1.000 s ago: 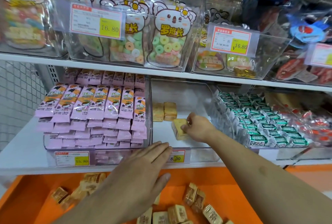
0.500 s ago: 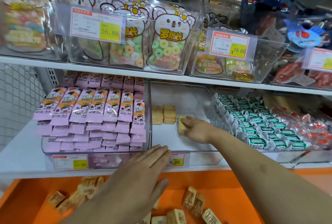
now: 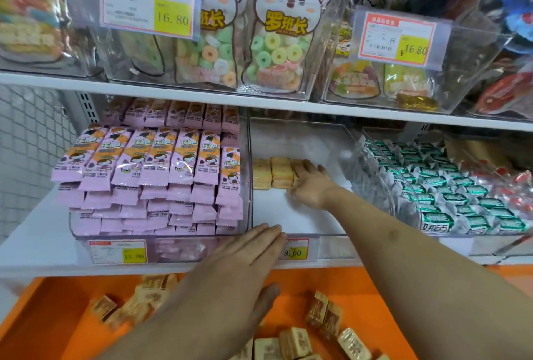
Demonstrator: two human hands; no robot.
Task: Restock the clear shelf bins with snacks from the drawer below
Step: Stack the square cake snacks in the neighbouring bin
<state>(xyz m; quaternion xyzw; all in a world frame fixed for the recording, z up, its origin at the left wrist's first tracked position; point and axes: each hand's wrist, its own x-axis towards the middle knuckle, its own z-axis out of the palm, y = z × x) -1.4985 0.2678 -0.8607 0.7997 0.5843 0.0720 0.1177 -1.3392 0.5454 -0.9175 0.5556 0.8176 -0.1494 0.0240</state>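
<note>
The middle clear bin (image 3: 288,215) on the lower shelf holds two yellow snack packs (image 3: 271,173) side by side at its back left. My right hand (image 3: 313,186) reaches into the bin and holds a third yellow pack (image 3: 297,168) against the right side of that row, mostly covering it. My left hand (image 3: 239,267) lies flat with straight fingers, its fingertips at the bin's front edge. Below, the orange drawer (image 3: 57,316) contains several loose tan snack packs (image 3: 294,342).
A bin stacked with pink wafer packs (image 3: 155,175) stands left of the middle bin, and one with green-and-white packs (image 3: 450,195) to the right. The upper shelf carries bins of candy bags (image 3: 277,51). A price tag (image 3: 297,250) hangs on the middle bin's front.
My right hand has carried the yellow pack from the bin's front toward the back, up against the two packs there. My left hand has stayed at the bin's front edge.
</note>
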